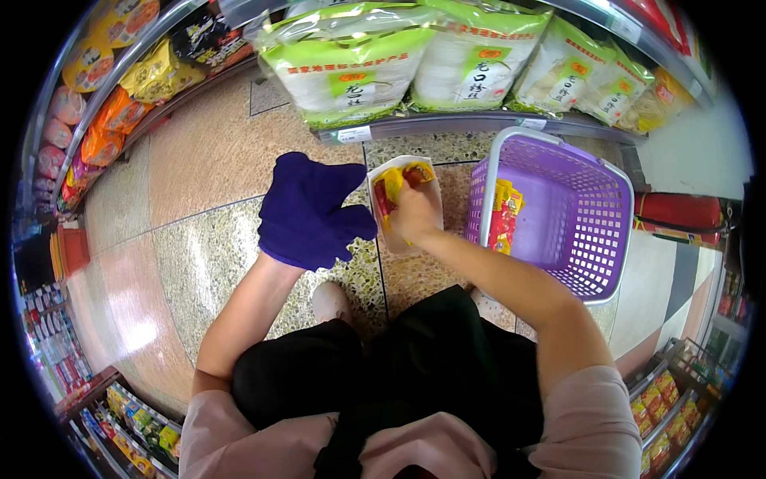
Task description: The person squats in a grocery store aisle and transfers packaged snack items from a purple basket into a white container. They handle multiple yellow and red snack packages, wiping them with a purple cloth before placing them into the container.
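Note:
A dark purple cloth (311, 209) covers my left hand completely, so its fingers are hidden. My right hand (413, 209) reaches into a narrow white open box (440, 197) in front of me. Its curled fingers are closed on a yellow packet (392, 182) among several yellow and red packets inside. To the right stands a purple plastic shopping basket (541, 233) with a grey rim. More red and yellow packets (505, 218) lie in it along its left side.
Large bags of glass noodles (353, 78) line a low shelf edge (431, 124) ahead. On the left, another shelf holds orange and yellow snack packets (108, 129). A red fire extinguisher (679, 215) lies beyond the basket. Shiny stone-chip floor tiles (197, 275) surround my shoes (331, 301).

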A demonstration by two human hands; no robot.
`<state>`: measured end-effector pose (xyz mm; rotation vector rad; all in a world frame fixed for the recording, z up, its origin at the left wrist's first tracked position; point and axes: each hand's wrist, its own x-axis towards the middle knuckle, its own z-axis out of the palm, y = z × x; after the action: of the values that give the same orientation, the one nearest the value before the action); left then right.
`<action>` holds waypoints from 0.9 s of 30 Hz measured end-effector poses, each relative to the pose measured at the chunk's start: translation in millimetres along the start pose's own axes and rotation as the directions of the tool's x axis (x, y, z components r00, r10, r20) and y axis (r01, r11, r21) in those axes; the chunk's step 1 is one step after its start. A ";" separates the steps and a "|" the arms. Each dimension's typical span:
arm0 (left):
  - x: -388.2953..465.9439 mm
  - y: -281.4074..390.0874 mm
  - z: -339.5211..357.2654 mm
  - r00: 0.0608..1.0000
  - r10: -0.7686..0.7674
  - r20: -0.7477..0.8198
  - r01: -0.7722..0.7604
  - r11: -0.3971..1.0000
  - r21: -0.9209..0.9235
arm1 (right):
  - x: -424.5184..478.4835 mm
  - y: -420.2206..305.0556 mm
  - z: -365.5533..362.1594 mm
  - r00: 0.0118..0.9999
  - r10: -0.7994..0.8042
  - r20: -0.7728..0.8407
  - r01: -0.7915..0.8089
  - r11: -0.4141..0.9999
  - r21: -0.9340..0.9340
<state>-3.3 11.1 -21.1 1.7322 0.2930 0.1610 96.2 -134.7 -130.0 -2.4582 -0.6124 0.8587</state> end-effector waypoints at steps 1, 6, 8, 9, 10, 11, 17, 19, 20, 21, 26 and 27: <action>1.2 9.5 4.1 0.990 -0.143 -0.005 0.141 0.983 -0.119 | -6.1 -7.9 -21.1 0.999 0.031 0.036 -0.032 0.999 0.040; 7.5 11.5 9.3 0.987 -0.140 0.074 0.158 0.894 -0.420 | -54.0 -31.7 -117.6 0.948 -0.192 0.255 -0.117 0.533 0.838; 24.8 3.1 13.2 0.903 0.315 0.293 -0.420 0.506 0.753 | -70.9 -39.2 -127.7 0.951 -0.194 0.242 -0.153 0.385 0.910; 15.7 4.3 26.1 0.890 0.367 0.269 -0.444 0.573 0.688 | -74.7 -37.1 -122.0 0.960 -0.227 0.161 -0.049 0.431 0.901; 7.7 4.7 36.7 0.926 0.340 0.166 -0.378 0.809 0.450 | -77.3 -38.3 -110.7 0.960 -0.268 0.086 0.052 0.470 0.881; 5.3 4.8 47.2 0.950 0.308 0.057 -0.313 0.930 0.191 | -81.3 -40.7 -101.8 0.950 -0.313 0.014 0.153 0.503 0.851; 9.3 29.9 51.5 0.899 0.435 0.045 -0.393 0.758 0.521 | -94.0 -63.0 -113.4 0.927 -0.337 -0.164 0.365 0.709 0.603; 10.3 47.9 55.4 0.894 0.436 0.098 -0.398 0.677 0.619 | -99.6 -67.0 -119.9 0.899 -0.332 -0.286 0.437 0.723 0.535; 10.7 50.5 59.5 0.902 0.418 0.112 -0.377 0.634 0.675 | -100.2 -67.0 -121.8 0.889 -0.304 -0.342 0.449 0.723 0.524; 10.7 52.8 63.8 0.910 0.397 0.122 -0.352 0.580 0.735 | -99.2 -67.7 -122.8 0.873 -0.284 -0.397 0.468 0.717 0.517; -0.5 47.4 105.3 0.961 0.212 -0.177 -0.210 0.977 0.030 | -86.6 -77.8 -142.9 0.750 -0.219 -0.624 0.648 0.431 0.628; -7.7 41.8 93.8 0.970 0.242 0.040 -0.244 0.945 0.219 | -89.9 -84.2 -148.6 0.810 -0.150 -0.567 0.580 0.354 0.734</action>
<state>19.0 -86.4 3.3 1.9895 0.0877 0.3063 109.6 -157.4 61.2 -1.3149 -0.3740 0.2757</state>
